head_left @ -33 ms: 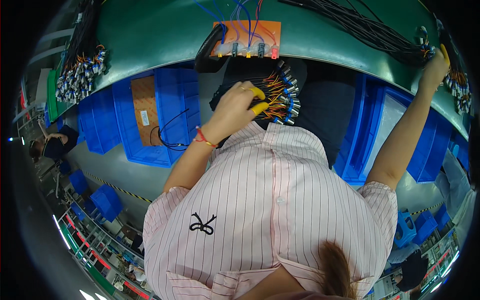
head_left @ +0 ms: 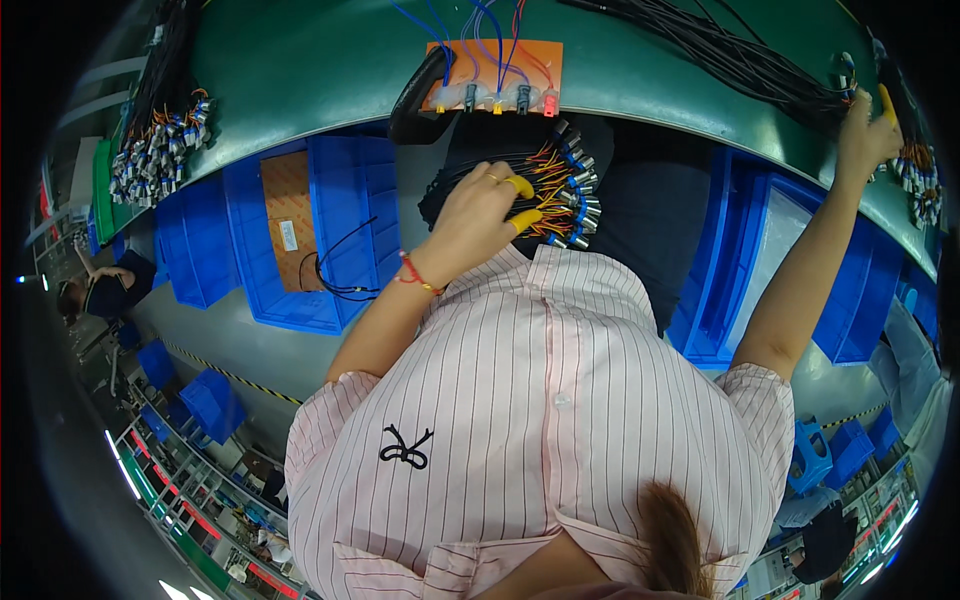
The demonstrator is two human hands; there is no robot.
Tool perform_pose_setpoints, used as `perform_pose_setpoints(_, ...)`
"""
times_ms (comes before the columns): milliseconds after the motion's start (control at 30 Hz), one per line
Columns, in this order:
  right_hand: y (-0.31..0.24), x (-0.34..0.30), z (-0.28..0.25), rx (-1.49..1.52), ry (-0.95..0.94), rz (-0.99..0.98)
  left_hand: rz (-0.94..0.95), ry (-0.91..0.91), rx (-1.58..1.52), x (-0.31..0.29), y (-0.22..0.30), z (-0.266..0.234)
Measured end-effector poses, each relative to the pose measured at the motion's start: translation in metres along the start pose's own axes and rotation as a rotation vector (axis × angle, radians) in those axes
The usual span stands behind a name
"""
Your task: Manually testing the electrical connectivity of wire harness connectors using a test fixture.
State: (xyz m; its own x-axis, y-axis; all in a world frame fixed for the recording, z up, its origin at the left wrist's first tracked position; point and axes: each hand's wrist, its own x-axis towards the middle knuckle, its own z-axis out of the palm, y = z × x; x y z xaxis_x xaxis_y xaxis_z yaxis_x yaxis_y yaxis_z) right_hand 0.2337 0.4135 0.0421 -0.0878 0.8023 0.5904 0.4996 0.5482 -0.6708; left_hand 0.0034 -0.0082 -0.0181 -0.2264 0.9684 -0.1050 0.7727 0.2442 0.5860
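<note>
A fanned bundle of black cables (head_left: 440,190) lies on my lap. Its orange and yellow wires end in silver-and-blue connectors (head_left: 580,195). Across the bundle rests my left hand (head_left: 478,215), palm down, yellow covers on thumb and forefinger, these two apart with wires between them. My right hand (head_left: 866,142) reaches to the right end of the bench, beside the connector ends of a long black cable bunch (head_left: 760,70). Its fingers are spread, a yellow-covered one pointing away from me. Whether its other fingertips touch a connector is too small to tell.
On the green bench (head_left: 330,60) stands an orange board (head_left: 500,75) with coloured clips and wires, next to a black curved object (head_left: 420,105). More cable bunches hang at the left (head_left: 165,150) and right (head_left: 915,175). Blue bins (head_left: 290,310) sit underneath.
My right hand has shifted slightly left and back toward me, near the cable ends. My left hand has barely moved on the bundle.
</note>
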Motion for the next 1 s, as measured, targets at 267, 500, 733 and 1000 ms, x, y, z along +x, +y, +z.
perform_pose_setpoints(267,-0.136,-0.161,-0.011,0.221,-0.578,-0.35,-0.045,-0.097,-0.281,0.007,0.006,0.008)
perform_pose_setpoints(500,-0.142,-0.219,-0.014,0.575,-1.359,0.228,-0.113,-0.207,-0.831,0.005,0.024,-0.041)
perform_pose_setpoints(733,-0.062,-0.149,-0.066,1.43,-0.341,0.744,-0.249,0.042,-0.852,-0.021,-0.021,-0.06)
perform_pose_setpoints(1000,-0.03,-0.133,-0.092,1.702,-0.221,0.909,-0.139,0.292,-1.733,-0.012,-0.012,-0.027)
